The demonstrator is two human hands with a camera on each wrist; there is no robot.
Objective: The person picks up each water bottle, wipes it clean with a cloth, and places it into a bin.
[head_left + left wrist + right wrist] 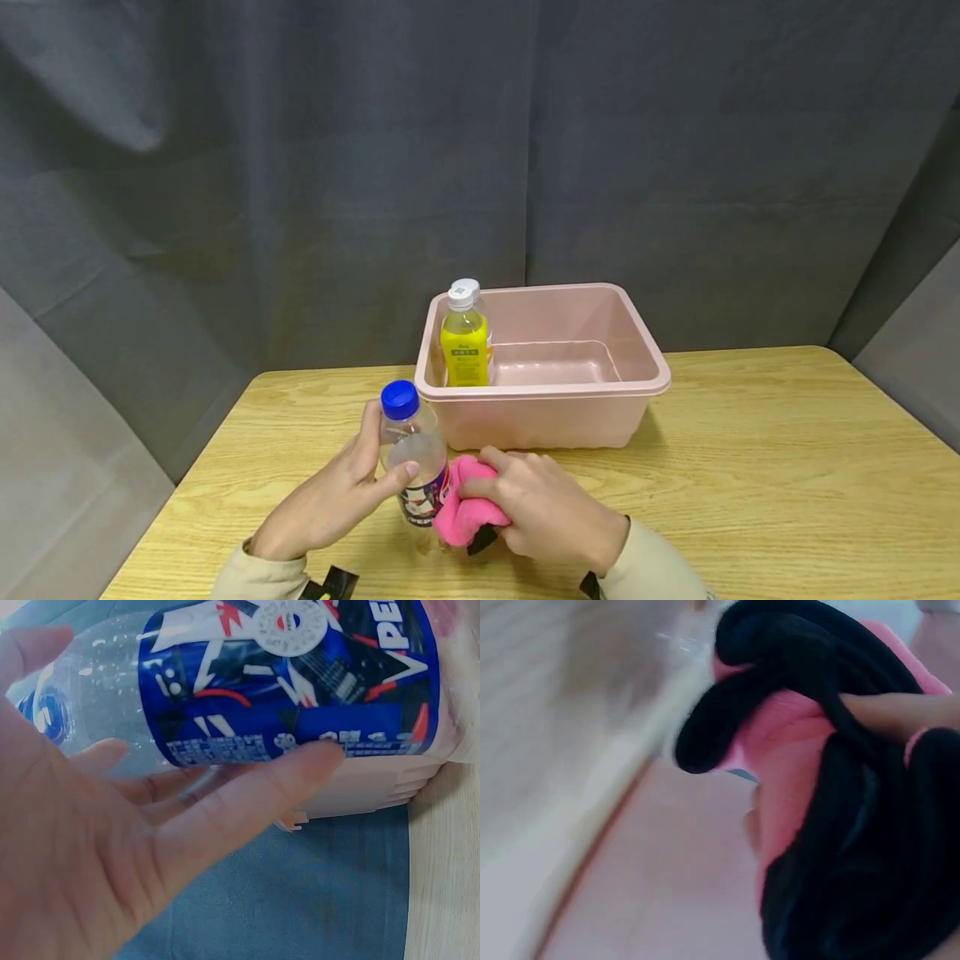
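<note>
A clear bottle (414, 450) with a blue cap and a dark printed label stands a little tilted in front of the bin's left corner. My left hand (330, 492) grips its upper part, thumb on the near side; in the left wrist view the left hand (97, 840) lies along the bottle (285, 682). My right hand (543, 504) holds a bunched pink and black cloth (467, 504) against the bottle's lower right side. The right wrist view shows the cloth (787, 772) folded within the right hand (900, 716).
Behind the hands, a pink bin (540, 417) sits on the wooden table (765, 467). At its left end stand a yellow-labelled bottle (465, 350) with a white cap and another white-capped bottle (480, 307) just behind. A dark grey curtain (390, 167) hangs beyond the table.
</note>
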